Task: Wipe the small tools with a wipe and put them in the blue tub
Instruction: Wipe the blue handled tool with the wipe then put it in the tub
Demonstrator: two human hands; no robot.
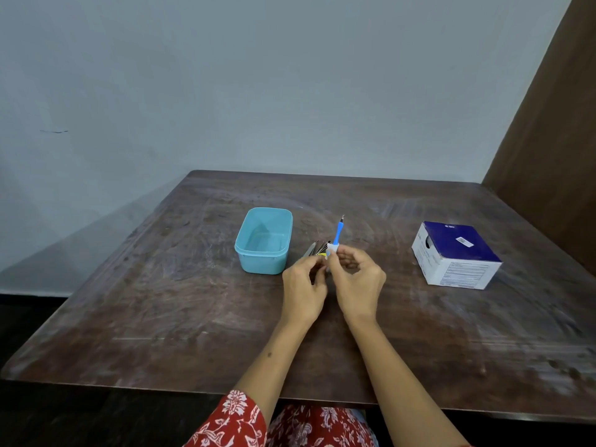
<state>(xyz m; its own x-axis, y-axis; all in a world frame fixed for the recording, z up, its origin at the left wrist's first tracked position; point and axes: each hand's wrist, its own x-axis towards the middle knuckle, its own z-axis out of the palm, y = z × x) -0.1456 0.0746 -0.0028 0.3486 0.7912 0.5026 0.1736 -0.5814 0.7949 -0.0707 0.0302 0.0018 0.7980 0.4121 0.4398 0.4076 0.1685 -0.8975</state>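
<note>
A blue-handled small tool (338, 232) with a thin metal tip stands upright above my hands. A white wipe (332, 249) is wrapped round its lower end, and my right hand (358, 282) pinches the wipe around it. My left hand (303, 285) has its fingers curled at the tool's bottom end, beside the wipe. Several other small tools (314, 250) lie on the table just behind my left fingers, partly hidden. The blue tub (263, 241) stands to the left of my hands, with nothing visible inside.
A white and dark blue cardboard box (456, 254) sits at the right of the worn wooden table (161, 301). A brown panel (554, 124) rises at the far right, and a pale wall stands behind the table.
</note>
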